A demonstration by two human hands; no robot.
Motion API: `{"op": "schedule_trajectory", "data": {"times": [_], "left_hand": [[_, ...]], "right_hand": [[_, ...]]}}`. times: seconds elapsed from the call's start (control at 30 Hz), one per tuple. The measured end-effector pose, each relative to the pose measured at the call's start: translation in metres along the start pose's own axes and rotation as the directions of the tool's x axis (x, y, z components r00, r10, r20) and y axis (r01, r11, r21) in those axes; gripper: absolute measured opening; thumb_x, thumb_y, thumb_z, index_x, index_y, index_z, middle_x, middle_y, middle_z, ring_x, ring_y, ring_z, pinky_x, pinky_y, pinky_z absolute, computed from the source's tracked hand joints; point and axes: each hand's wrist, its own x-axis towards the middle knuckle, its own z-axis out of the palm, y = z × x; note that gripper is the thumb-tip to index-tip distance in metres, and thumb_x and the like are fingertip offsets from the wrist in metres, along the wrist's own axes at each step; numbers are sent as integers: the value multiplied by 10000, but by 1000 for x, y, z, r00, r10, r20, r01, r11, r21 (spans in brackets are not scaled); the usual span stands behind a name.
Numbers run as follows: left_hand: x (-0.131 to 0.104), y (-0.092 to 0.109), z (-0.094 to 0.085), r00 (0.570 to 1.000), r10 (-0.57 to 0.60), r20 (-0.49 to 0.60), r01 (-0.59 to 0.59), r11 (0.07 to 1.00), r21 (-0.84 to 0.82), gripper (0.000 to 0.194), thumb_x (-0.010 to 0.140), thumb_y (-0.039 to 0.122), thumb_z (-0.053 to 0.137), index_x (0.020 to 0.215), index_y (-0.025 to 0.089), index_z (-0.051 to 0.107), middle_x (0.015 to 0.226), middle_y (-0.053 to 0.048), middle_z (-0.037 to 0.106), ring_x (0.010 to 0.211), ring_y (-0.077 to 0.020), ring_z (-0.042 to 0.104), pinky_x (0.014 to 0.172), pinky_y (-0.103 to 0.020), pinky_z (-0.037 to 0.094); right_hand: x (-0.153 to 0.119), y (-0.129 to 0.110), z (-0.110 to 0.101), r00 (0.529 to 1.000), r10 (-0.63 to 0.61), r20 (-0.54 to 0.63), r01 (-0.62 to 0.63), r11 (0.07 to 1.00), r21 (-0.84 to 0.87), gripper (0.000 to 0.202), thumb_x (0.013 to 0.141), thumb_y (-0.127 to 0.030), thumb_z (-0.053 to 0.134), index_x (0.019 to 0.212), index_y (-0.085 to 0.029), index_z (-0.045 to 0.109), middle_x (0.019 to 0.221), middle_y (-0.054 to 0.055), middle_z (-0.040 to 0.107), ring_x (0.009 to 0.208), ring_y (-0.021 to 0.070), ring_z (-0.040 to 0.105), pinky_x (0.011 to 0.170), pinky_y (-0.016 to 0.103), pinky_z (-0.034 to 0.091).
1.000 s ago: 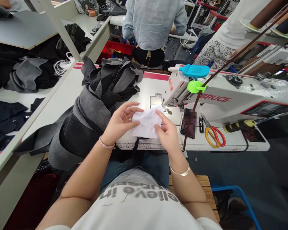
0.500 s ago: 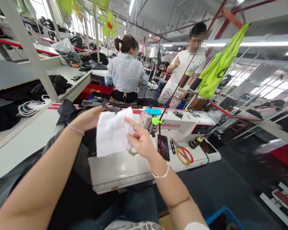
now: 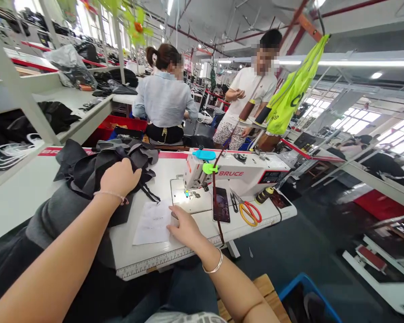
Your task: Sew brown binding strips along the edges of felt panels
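My left hand (image 3: 120, 177) is closed on a bunched pile of dark grey and black fabric (image 3: 84, 172) at the left of the sewing table; its fingertips are partly hidden. A sheet of white paper (image 3: 151, 224) with faint print lies on the table in front of the sewing machine (image 3: 235, 172). Beside the paper's right edge is my right hand (image 3: 186, 229), thumb and forefinger apart, tips at or just over the edge. The machine's lit needle area (image 3: 188, 194) is just beyond that hand.
Right of the needle lie a phone (image 3: 221, 204), black thread snips (image 3: 234, 202), scissors (image 3: 251, 213) and a thread spool (image 3: 264, 195). A brown strap (image 3: 214, 193) hangs over the machine. Two people are beyond the table, one seated (image 3: 164, 96), one standing (image 3: 252, 85). A blue bin (image 3: 306, 280) stands at lower right.
The paper, earlier held up between both hands, has come down onto the table. My left hand has left it for the dark fabric, and my right hand has lowered with it.
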Motion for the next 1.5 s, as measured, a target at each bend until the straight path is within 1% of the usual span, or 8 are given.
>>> {"op": "schedule_trajectory", "data": {"times": [0.17, 0.37, 0.53, 0.67, 0.8, 1.1, 1.33, 1.5], "left_hand": [[-91, -1, 53, 850, 468, 242, -516, 833, 200, 520, 892, 465, 379, 1235, 100, 518, 1247, -186, 567, 1140, -333, 552, 965, -456, 445], [-158, -38, 114, 762, 548, 345, -640, 718, 273, 634, 936, 453, 224, 1326, 34, 496, 1423, -201, 453, 1347, -395, 348, 1043, -584, 338], [-164, -35, 116, 828, 469, 307, -556, 759, 339, 688, 945, 464, 177, 1356, -10, 457, 1437, -245, 412, 1354, -450, 309, 1033, -640, 314], [-167, -36, 115, 858, 430, 280, -506, 801, 321, 656, 947, 475, 245, 1479, 91, 280, 1468, -243, 358, 1363, -478, 284, 1019, -679, 317], [-176, -35, 112, 871, 448, 203, -489, 833, 260, 625, 945, 489, 278, 1517, 339, 75, 1527, -120, 302, 1375, -452, 292, 1012, -690, 344], [-188, -20, 102, 863, 478, 165, -505, 827, 247, 440, 962, 408, 349, 1270, 122, 480, 1324, -213, 508, 1317, -418, 397, 1047, -619, 346], [-175, 20, 114, 795, 588, 148, -604, 791, 101, 344, 959, 304, 408, 1231, 125, 517, 1233, -154, 574, 1218, -303, 511, 1012, -469, 471], [-141, 50, 135, 710, 645, 281, -679, 733, 33, 375, 961, 238, 341, 1254, 102, 531, 1264, -151, 572, 1206, -282, 521, 1017, -463, 480]], "right_hand": [[-54, -26, -50, 996, 26, -84, -31, 998, -62, 536, 782, -344, 678, 1299, -403, 547, 1407, -3, 509, 823, 218, 675, 784, 421, 561], [-147, 7, -205, 981, 186, -63, -166, 957, 238, 336, 761, -403, 701, 1002, -169, 699, 872, 79, 731, 729, 201, 685, 616, 299, 542], [-175, 87, -298, 400, 348, -848, -433, 887, 160, 302, 672, -358, 661, 886, -147, 692, 761, 57, 697, 588, 169, 624, 526, 271, 477], [-175, 127, -323, 271, 321, -907, -480, 862, 162, 270, 648, -322, 638, 848, -151, 699, 744, 38, 677, 559, 174, 631, 572, 297, 492], [-174, 143, -327, 264, 299, -917, -476, 867, 145, 280, 650, -337, 641, 859, -162, 708, 759, 32, 673, 571, 184, 646, 589, 303, 496], [-161, 120, -304, 311, 228, -923, -416, 906, 84, 329, 677, -385, 645, 889, -138, 695, 743, 49, 664, 616, 198, 647, 621, 333, 511], [-112, 55, -168, 685, 49, -727, -409, 852, -328, 549, 819, -490, 573, 1246, -145, 557, 1046, 138, 674, 921, 290, 627, 832, 462, 501], [-92, 43, -92, 686, -8, -728, -433, 800, -416, 950, 737, -573, 673, 1463, -120, 260, 1352, 205, 492, 1210, 366, 466, 996, 519, 402]]}}
